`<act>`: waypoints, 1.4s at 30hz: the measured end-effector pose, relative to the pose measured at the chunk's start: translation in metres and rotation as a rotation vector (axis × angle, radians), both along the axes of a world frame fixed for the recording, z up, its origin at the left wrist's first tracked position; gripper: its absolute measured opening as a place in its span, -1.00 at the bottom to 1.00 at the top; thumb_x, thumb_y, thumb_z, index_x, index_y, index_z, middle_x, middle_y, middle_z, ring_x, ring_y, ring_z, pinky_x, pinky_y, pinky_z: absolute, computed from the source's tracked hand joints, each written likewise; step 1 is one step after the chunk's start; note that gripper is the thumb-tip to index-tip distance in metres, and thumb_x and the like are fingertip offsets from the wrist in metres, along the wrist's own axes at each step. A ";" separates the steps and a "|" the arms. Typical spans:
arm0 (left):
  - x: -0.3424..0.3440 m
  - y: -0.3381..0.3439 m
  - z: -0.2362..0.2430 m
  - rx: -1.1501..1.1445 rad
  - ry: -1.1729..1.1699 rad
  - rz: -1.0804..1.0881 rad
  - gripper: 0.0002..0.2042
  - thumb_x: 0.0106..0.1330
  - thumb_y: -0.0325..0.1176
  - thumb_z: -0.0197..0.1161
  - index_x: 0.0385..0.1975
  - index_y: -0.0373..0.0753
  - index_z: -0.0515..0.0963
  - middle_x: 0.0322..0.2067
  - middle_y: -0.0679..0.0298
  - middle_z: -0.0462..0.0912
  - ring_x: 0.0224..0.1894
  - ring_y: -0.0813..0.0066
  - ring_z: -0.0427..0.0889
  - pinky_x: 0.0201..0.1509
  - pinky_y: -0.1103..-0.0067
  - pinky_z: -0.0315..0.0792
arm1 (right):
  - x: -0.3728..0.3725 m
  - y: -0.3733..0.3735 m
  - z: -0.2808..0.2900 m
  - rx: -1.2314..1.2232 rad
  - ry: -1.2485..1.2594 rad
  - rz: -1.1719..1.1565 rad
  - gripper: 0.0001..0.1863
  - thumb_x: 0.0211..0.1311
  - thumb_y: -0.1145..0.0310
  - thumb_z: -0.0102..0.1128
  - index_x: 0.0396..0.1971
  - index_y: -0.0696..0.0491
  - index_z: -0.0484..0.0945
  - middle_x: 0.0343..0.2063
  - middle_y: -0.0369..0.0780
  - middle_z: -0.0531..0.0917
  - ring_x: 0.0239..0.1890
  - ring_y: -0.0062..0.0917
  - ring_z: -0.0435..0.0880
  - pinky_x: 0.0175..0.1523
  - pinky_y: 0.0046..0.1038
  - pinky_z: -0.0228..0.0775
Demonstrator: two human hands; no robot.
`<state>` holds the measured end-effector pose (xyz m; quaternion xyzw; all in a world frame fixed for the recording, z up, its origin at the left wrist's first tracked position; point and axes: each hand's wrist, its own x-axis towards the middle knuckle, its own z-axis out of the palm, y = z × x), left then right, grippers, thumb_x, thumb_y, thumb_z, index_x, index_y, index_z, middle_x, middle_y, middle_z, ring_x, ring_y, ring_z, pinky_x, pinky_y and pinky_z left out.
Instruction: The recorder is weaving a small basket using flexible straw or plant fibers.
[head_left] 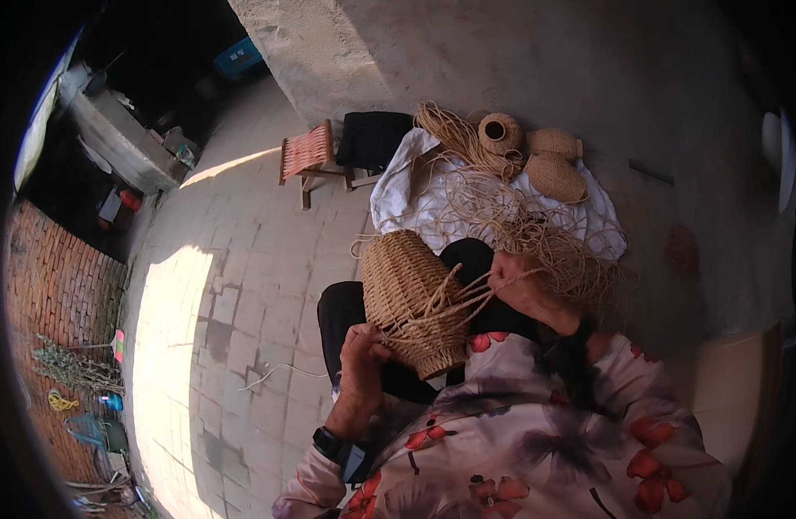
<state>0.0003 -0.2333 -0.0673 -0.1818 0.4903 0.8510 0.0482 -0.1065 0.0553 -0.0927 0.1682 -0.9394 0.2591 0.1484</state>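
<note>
Brick wall [60, 277]: left edge of the scene, with sunlit paving [164, 346] to its right. Stool [307, 151]: far side, striped seat. Left hand [361, 355]: fingers curled at the near left side of the basket [406, 277]; whether they grip a strand cannot be told. The basket lies tilted over the person's knees. White cloth [393, 195]: beyond the basket, bearing loose cord [493, 208]. Right hand [523, 281]: right of the basket, closed around strands [477, 294] that run to its weave. Woven pots [557, 177]: far right, on the cloth.
</note>
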 end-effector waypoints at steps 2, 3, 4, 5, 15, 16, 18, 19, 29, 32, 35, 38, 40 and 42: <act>-0.001 -0.003 -0.001 0.022 -0.033 0.056 -0.82 0.29 -0.18 0.12 -0.30 -0.14 0.40 -0.45 0.40 0.53 -0.52 0.62 0.46 -0.31 0.67 0.36 | -0.015 0.054 -0.020 0.129 0.046 -0.099 -0.84 -0.03 0.40 0.06 -0.56 0.21 0.46 -0.70 0.07 0.51 -0.60 -0.05 0.56 -0.44 -0.10 0.39; -0.003 -0.001 0.001 0.019 -0.039 0.039 -0.82 0.29 -0.18 0.12 -0.30 -0.14 0.40 -0.45 0.40 0.53 -0.52 0.62 0.46 -0.31 0.67 0.36 | -0.023 0.095 -0.033 0.217 -0.107 -0.263 -0.83 -0.02 0.39 0.06 -0.54 0.22 0.48 -0.66 0.08 0.53 -0.57 -0.05 0.58 -0.42 -0.10 0.41; -0.004 0.000 0.004 0.018 -0.047 0.023 -0.84 0.30 -0.21 0.11 -0.31 -0.13 0.41 -0.42 0.41 0.52 -0.43 0.62 0.49 -0.33 0.69 0.36 | -0.030 0.129 -0.050 0.299 -0.260 -0.418 -0.82 -0.01 0.39 0.05 -0.53 0.22 0.49 -0.61 0.09 0.56 -0.54 -0.06 0.60 -0.40 -0.11 0.43; -0.004 0.001 0.006 0.018 -0.055 0.017 -0.87 0.30 -0.23 0.11 -0.31 -0.12 0.42 -0.38 0.42 0.51 -0.35 0.62 0.52 -0.34 0.71 0.37 | -0.029 0.152 -0.060 0.337 -0.183 -0.493 -0.82 -0.01 0.40 0.05 -0.51 0.23 0.51 -0.56 0.09 0.58 -0.50 -0.07 0.61 -0.38 -0.12 0.45; 0.007 -0.006 -0.007 -0.772 0.517 -0.153 -0.83 0.28 -0.28 0.15 -0.31 -0.25 0.43 -0.31 0.32 0.41 -0.35 0.65 0.41 -0.23 0.71 0.30 | -0.013 0.068 -0.005 -0.004 -0.039 0.169 -0.75 -0.01 0.44 0.12 -0.25 0.07 0.52 -0.29 -0.17 0.58 -0.14 -0.26 0.50 0.05 -0.21 0.22; 0.007 -0.007 -0.011 -0.568 0.400 -0.140 -0.82 0.28 -0.31 0.15 -0.28 -0.28 0.44 -0.28 0.31 0.37 -0.30 0.63 0.39 -0.21 0.70 0.28 | -0.005 0.044 0.013 -0.052 -0.037 0.289 -0.77 0.01 0.42 0.15 -0.25 0.06 0.53 -0.29 -0.21 0.58 -0.16 -0.32 0.49 0.06 -0.26 0.20; 0.005 -0.011 -0.018 -0.368 0.280 -0.129 -0.82 0.28 -0.34 0.15 -0.26 -0.32 0.44 -0.25 0.30 0.32 -0.26 0.61 0.36 -0.18 0.69 0.26 | 0.008 0.011 0.028 -0.122 -0.016 0.426 -0.78 0.05 0.39 0.21 -0.24 0.02 0.54 -0.36 -0.25 0.55 -0.14 -0.40 0.48 0.08 -0.32 0.11; 0.003 -0.012 -0.021 -0.241 0.230 -0.111 -0.82 0.27 -0.35 0.15 -0.24 -0.32 0.44 -0.26 0.30 0.32 -0.26 0.59 0.35 -0.18 0.69 0.26 | 0.013 -0.002 0.031 -0.120 0.057 0.425 -0.87 0.06 0.37 0.22 -0.36 0.01 0.55 -0.43 -0.28 0.55 -0.24 -0.42 0.48 -0.01 -0.35 0.14; -0.001 -0.001 0.001 0.101 -0.082 0.041 -0.86 0.30 -0.26 0.12 -0.31 -0.18 0.43 -0.41 0.38 0.48 -0.47 0.66 0.42 -0.26 0.69 0.33 | -0.007 0.049 -0.023 0.055 0.141 0.101 -0.93 0.08 0.45 0.09 -0.51 0.09 0.40 -0.52 -0.14 0.52 -0.32 -0.23 0.52 -0.13 -0.18 0.19; -0.004 0.008 0.009 0.025 -0.072 0.068 -0.85 0.30 -0.24 0.11 -0.32 -0.16 0.42 -0.47 0.40 0.52 -0.53 0.64 0.43 -0.29 0.69 0.35 | -0.029 0.169 -0.069 0.389 -0.125 -0.427 -0.92 0.01 0.54 0.05 -0.43 0.13 0.47 -0.48 -0.07 0.55 -0.30 -0.17 0.53 -0.14 -0.09 0.18; -0.004 0.007 0.007 -0.001 -0.082 0.074 -0.87 0.31 -0.27 0.10 -0.32 -0.17 0.42 -0.47 0.40 0.51 -0.52 0.65 0.43 -0.32 0.72 0.32 | -0.028 0.200 -0.055 0.505 -0.222 -0.559 -0.84 -0.02 0.54 0.07 -0.36 0.16 0.50 -0.44 -0.07 0.56 -0.30 -0.15 0.54 -0.12 -0.08 0.21; -0.006 0.011 0.016 -0.002 -0.104 0.081 -0.92 0.30 -0.33 0.09 -0.32 -0.16 0.42 -0.47 0.40 0.51 -0.52 0.65 0.43 -0.32 0.73 0.32 | -0.029 0.137 -0.036 0.149 0.044 -0.114 -0.78 -0.02 0.50 0.13 -0.29 0.14 0.49 -0.36 -0.11 0.56 -0.28 -0.15 0.57 -0.13 -0.13 0.31; -0.006 0.007 0.012 0.001 -0.119 0.079 -0.94 0.29 -0.36 0.08 -0.32 -0.16 0.42 -0.48 0.40 0.51 -0.52 0.65 0.43 -0.33 0.73 0.33 | -0.021 0.062 0.004 -0.142 -0.039 0.189 -0.78 0.01 0.46 0.16 -0.28 0.11 0.48 -0.34 -0.11 0.55 -0.29 -0.15 0.57 -0.19 -0.19 0.37; -0.006 0.004 0.009 0.003 -0.132 0.074 -0.95 0.28 -0.39 0.07 -0.31 -0.16 0.43 -0.48 0.41 0.50 -0.52 0.65 0.43 -0.34 0.72 0.33 | 0.001 0.016 0.030 -0.208 -0.087 0.371 -0.81 0.06 0.41 0.16 -0.29 0.09 0.48 -0.36 -0.11 0.55 -0.34 -0.16 0.57 -0.25 -0.22 0.40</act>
